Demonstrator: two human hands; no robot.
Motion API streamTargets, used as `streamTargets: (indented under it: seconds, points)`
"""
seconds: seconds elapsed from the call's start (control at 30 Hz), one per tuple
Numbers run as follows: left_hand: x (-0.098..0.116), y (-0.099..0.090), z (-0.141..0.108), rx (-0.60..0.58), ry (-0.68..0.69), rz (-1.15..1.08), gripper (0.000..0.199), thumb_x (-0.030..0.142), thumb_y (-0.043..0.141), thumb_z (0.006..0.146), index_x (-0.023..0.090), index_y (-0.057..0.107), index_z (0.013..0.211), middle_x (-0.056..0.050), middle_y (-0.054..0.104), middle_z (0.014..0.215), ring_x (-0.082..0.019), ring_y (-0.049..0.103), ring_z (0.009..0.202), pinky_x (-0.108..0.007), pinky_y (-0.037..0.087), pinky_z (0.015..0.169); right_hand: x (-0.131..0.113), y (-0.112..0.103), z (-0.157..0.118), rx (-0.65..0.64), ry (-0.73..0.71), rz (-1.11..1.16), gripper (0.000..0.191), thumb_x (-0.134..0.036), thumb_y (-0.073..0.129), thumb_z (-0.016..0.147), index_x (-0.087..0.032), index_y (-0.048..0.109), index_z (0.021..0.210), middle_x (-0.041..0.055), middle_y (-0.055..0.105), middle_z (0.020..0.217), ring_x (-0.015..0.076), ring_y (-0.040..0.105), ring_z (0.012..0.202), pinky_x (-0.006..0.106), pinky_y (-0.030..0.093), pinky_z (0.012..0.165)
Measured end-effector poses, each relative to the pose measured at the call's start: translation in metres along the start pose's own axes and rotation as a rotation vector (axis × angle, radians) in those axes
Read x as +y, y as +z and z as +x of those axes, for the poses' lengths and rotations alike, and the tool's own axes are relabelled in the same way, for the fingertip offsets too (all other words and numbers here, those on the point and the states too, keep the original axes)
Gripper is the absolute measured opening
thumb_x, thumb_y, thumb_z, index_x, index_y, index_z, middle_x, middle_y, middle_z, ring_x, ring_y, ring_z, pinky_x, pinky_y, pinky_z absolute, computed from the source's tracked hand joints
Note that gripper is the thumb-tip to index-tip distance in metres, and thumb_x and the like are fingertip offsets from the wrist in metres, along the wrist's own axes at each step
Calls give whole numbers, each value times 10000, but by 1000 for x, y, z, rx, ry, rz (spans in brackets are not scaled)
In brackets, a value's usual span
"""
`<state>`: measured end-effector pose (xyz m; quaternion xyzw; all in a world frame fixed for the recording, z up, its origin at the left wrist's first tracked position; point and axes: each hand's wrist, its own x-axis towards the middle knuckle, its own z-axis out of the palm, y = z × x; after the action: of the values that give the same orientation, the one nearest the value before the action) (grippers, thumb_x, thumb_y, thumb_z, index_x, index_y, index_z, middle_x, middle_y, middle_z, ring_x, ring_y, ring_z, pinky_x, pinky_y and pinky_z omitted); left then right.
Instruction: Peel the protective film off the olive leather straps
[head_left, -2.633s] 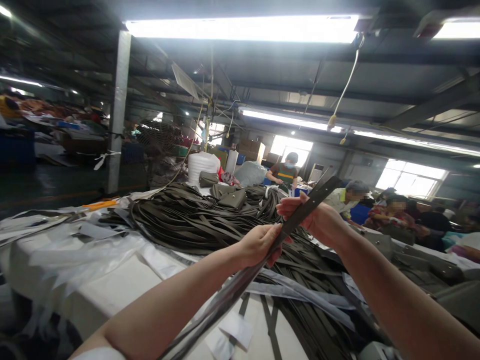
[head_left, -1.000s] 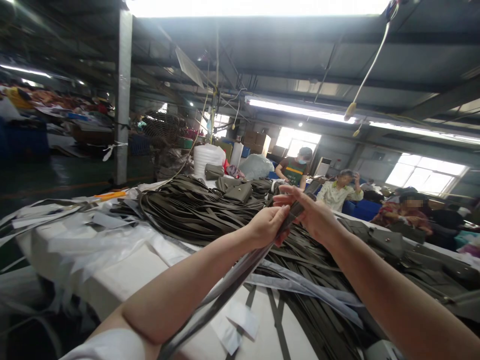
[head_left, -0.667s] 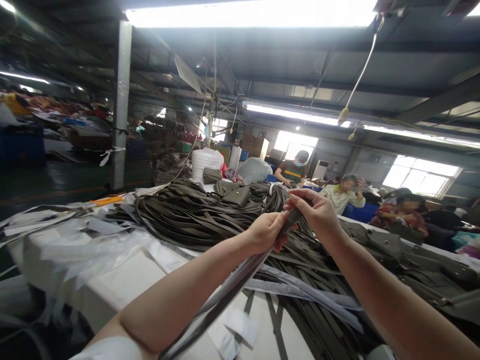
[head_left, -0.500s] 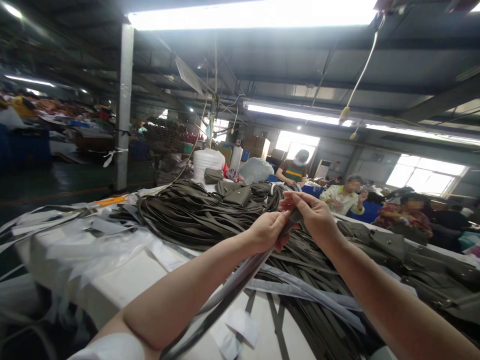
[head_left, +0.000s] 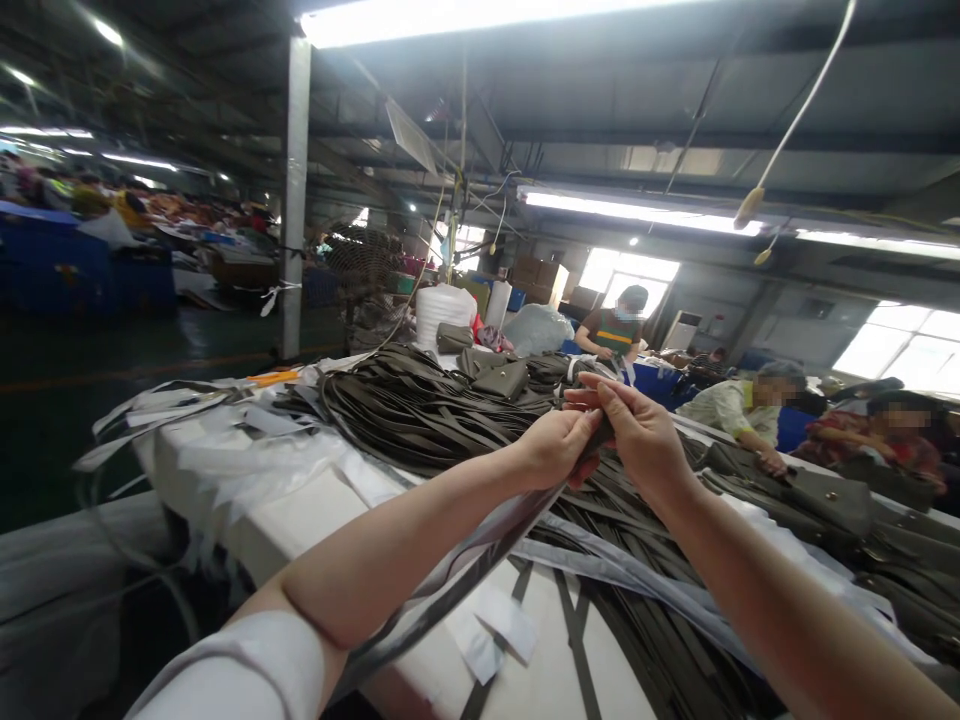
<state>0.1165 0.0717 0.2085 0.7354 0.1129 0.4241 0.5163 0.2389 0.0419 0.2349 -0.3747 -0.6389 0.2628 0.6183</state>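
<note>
Strap (head_left: 495, 552) is held by left hand (head_left: 561, 446) in closed grip, end pinched by right hand (head_left: 631, 418), seemingly unfinished; heaped straps (head_left: 412, 410) are left.

No text, label or number is legible here.

Piled straps (head_left: 405, 410), tube lights (head_left: 637, 211) and workers (head_left: 619, 333) show a factory.

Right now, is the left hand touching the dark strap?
Touching. The head view shows the left hand gripping the dark strap, thumb on top and fingers curled beneath.
</note>
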Motion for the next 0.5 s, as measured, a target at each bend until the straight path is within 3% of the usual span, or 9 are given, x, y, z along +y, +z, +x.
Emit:
streamTargets:
  seconds: [0.17,0.3,0.37,0.4,0.47,0.5]
  points:
    - [7,-12,-5,45,12,86,537,558,319,988,170,492,660,45,474,444,-72,421,322,-192,317,349,-2,7,7,-55,25,33,493,-578,693,803,-219,665,1141,84,747,1014,249,710,795,327,562,590]
    - [33,-21,-14,156,100,89,439,435,319,1025,164,502,732,66,436,449,-64,398,334,-185,303,364,-8,24,7,-200,102,192,720,-808,460,808,-212,643,1168,105,739,964,284,706,832,390,573,661]
    - [56,-25,-16,215,154,68,425,405,305,1039,146,526,784,75,410,460,-47,383,344,-165,300,384,-8,48,-3,-431,181,292,840,-905,380,741,-202,680,1090,109,735,875,305,701,875,422,571,736]
    - [69,-29,-15,248,169,66,433,408,297,1044,132,545,820,76,406,474,-38,389,354,-153,307,402,-8,63,-11,-585,238,334,826,-905,448,706,-200,693,1060,100,732,830,308,700,889,427,565,772]
    - [93,-46,-12,342,182,82,471,433,279,1049,98,577,903,64,440,530,-31,443,400,-144,342,456,-7,90,-31,-913,395,390,681,-753,697,660,-193,705,1049,60,722,748,286,708,851,404,557,794]
    - [104,-61,-10,452,172,87,501,445,256,1050,83,586,941,53,469,568,-33,482,435,-149,368,488,-6,98,-41,-1063,480,396,587,-626,789,649,-184,713,1026,41,713,713,260,712,793,369,557,766]
